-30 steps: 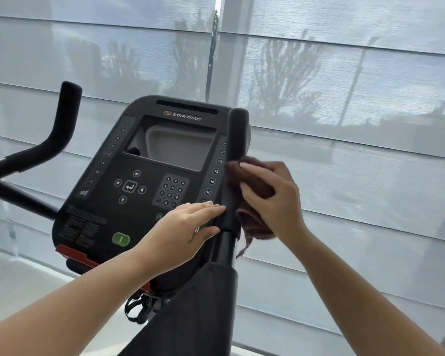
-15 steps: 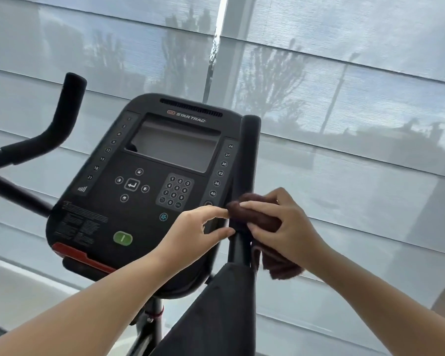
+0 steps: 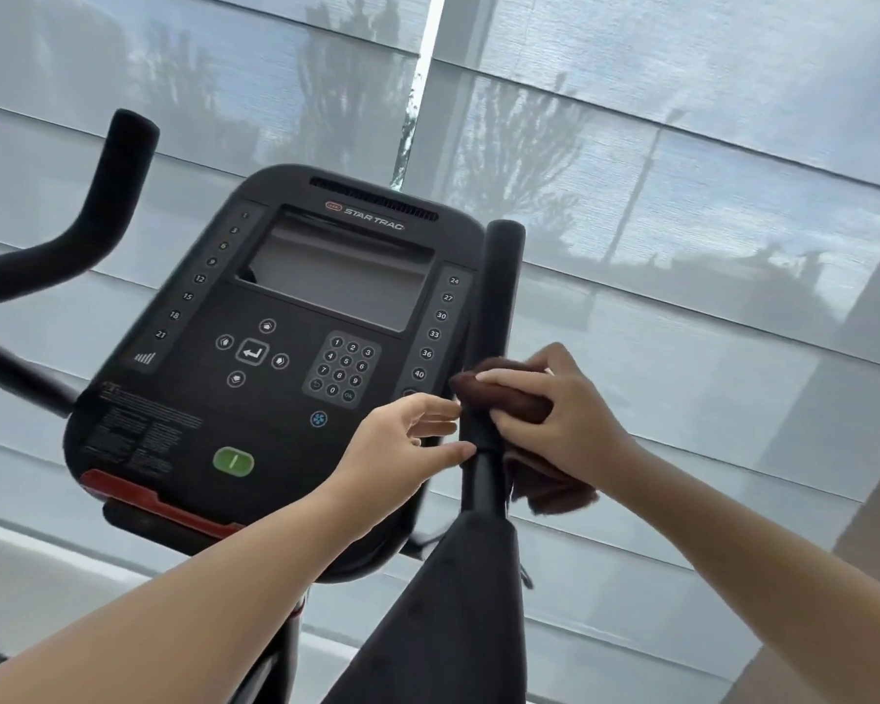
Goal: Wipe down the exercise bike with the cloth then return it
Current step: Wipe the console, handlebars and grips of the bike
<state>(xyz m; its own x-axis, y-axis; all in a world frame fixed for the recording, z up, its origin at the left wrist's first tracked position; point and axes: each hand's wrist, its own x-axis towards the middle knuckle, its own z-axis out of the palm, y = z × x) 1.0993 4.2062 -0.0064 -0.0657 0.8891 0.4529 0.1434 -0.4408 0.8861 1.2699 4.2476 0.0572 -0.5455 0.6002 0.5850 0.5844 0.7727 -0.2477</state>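
The black exercise bike console [image 3: 275, 358] with a grey screen and keypad faces me. Its right handlebar [image 3: 501, 287] rises upright just right of the console. My right hand [image 3: 560, 419] grips a brown cloth [image 3: 509, 398] wrapped round the lower part of that handlebar, with a loose end hanging below the hand. My left hand [image 3: 402, 439] hovers at the handlebar's left side, fingers loosely extended, thumb tip touching the bar just below the cloth.
The left handlebar [image 3: 97, 210] curves up at the far left. A dark padded armrest [image 3: 453, 602] runs from the right handlebar toward me. Translucent window blinds [image 3: 682, 246] fill the background behind the bike.
My right hand slid the cloth down the right handlebar from near the top to its lower part. My left hand stayed beside the bar, fingers opening slightly.
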